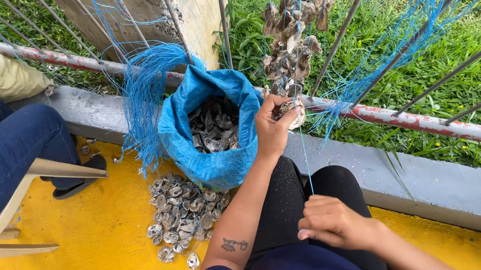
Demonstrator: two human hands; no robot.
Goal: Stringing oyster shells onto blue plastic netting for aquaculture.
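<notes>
Pinching a grey oyster shell (pixel 293 108) against the rusty rail, your left hand (pixel 271 126) is raised; your right hand (pixel 335 222) closes on the thin blue line (pixel 305 158) near your lap. Left of them, the blue woven sack (pixel 183 138) holds shells, more heaped on the yellow floor (pixel 94 254).
</notes>
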